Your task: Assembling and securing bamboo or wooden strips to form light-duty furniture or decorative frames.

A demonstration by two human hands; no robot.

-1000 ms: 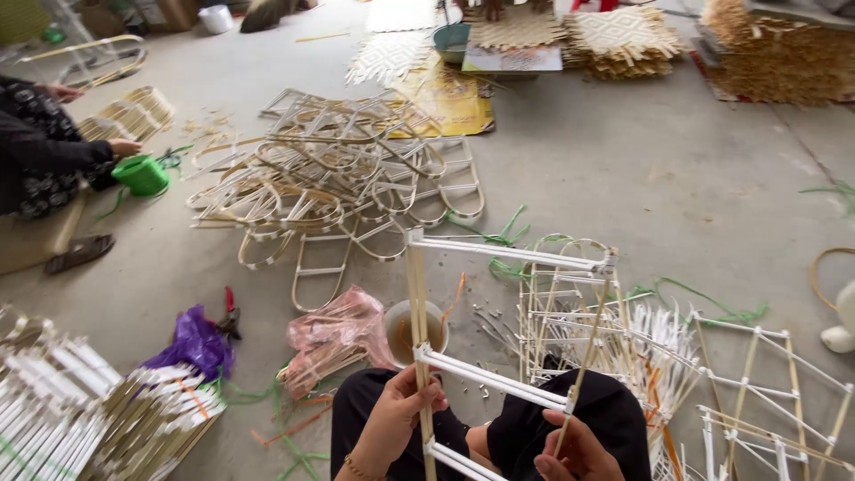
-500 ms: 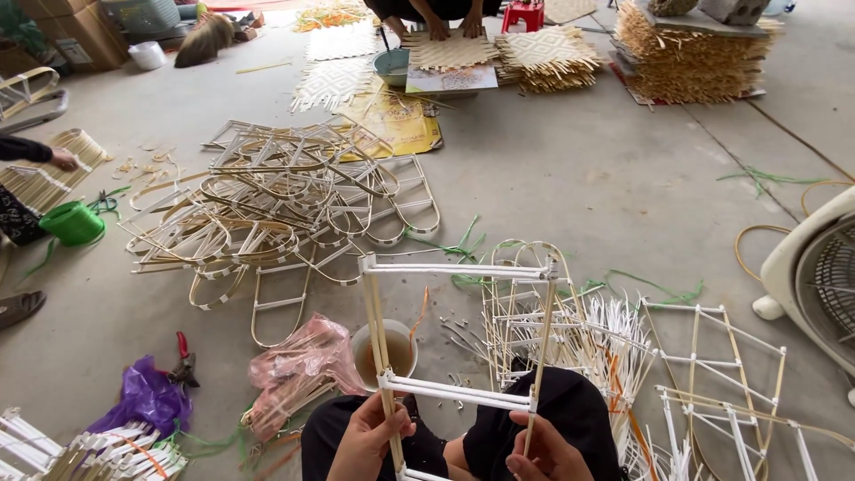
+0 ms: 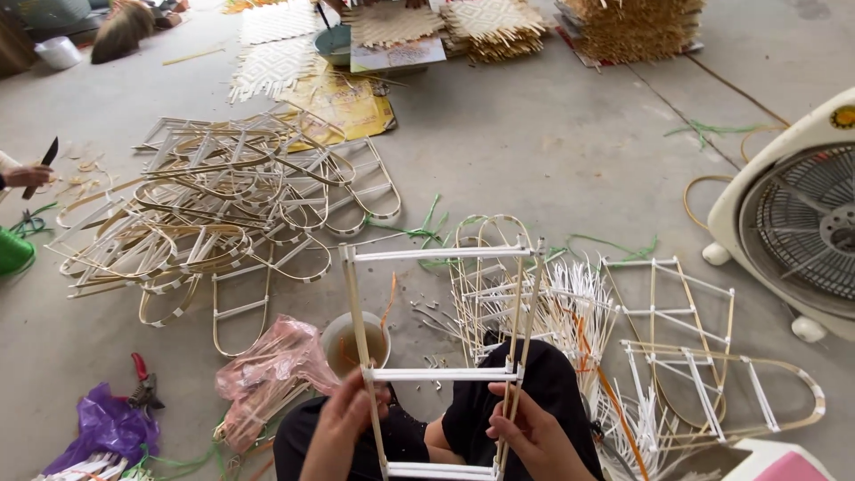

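The left hand (image 3: pixel 343 426) and right hand (image 3: pixel 534 438) each have fingers wrapped around a side stick of the ladder frame (image 3: pixel 443 374), held upright. Bare floor (image 3: pixel 552 169) lies beyond its top edge.

Both hands up low in front, palms facing each other. Left hand (image 3: pixel 343 426) curled loosely, fingers (image 3: pixel 372 398) bent inward. Right hand (image 3: pixel 534 438) mirroring it, fingers pinched together. Knees tucked just underneath, in dark trousers.

frame (image 3: pixel 436 356) bottom: cut off | fan (image 3: pixel 793 223): cropped right
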